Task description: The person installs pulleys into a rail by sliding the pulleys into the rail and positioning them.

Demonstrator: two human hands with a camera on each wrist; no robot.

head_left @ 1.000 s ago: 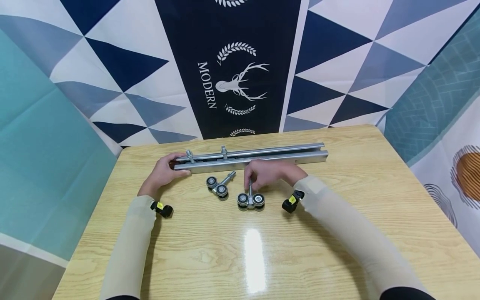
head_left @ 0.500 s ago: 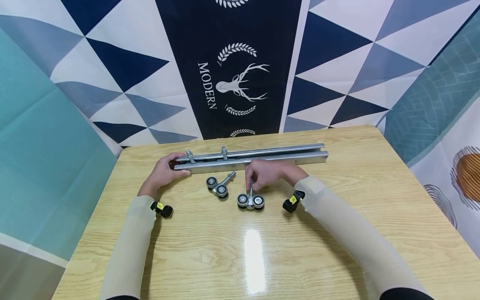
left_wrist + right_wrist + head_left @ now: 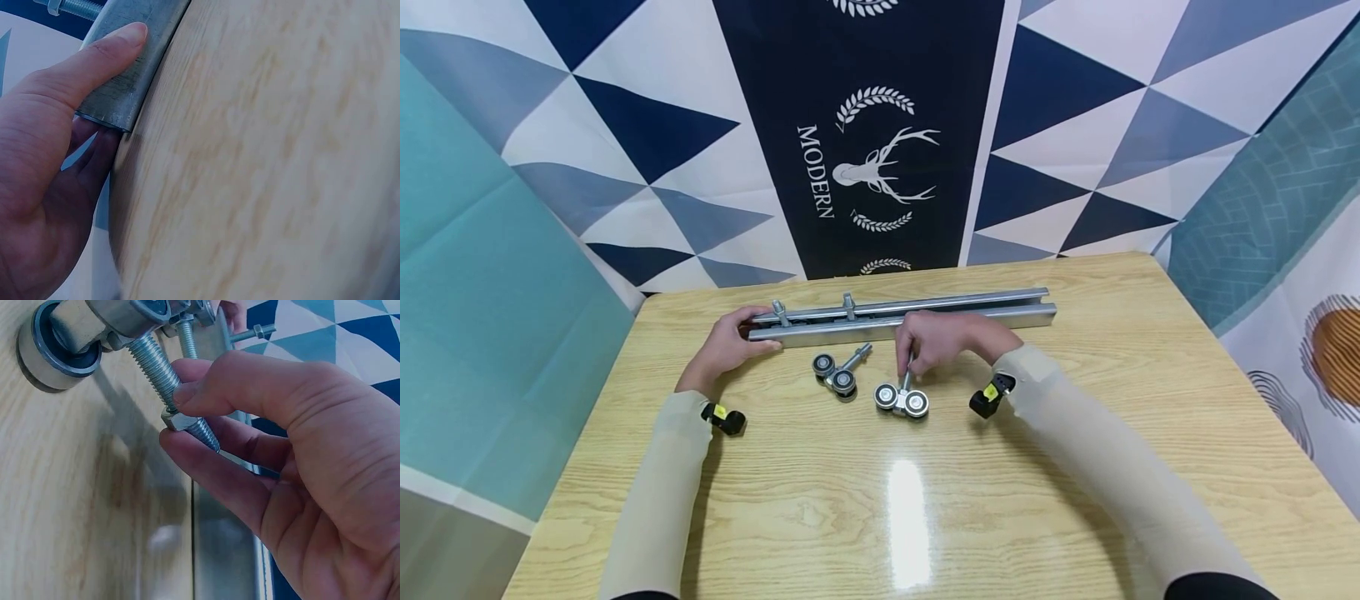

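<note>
My left hand (image 3: 728, 343) grips the left end of a metal C-channel track (image 3: 1022, 317), its thumb (image 3: 109, 55) lying along the side wall. Two threaded bolts (image 3: 849, 305) stand up out of the track's slot toward its left half. In front of the track, my right hand (image 3: 937, 340) pinches the threaded stem of a roller trolley (image 3: 901, 400). The right wrist view shows its thumb and fingers around the stem (image 3: 150, 369), right at a hex nut (image 3: 178, 420). The trolley's wheels point toward me. A second roller trolley (image 3: 844, 382) lies to its left, stem slanting toward the track.
All the parts are on a wood-grain table (image 3: 805, 508). Patterned cloth (image 3: 887, 208) hangs behind the table's back edge, and teal panels (image 3: 497, 292) stand at the left side. Light glares off the tabletop in front.
My right hand has shifted slightly right and up, and the pinched trolley has tilted, its stem now leaning right. The left hand and track have stayed in place.
</note>
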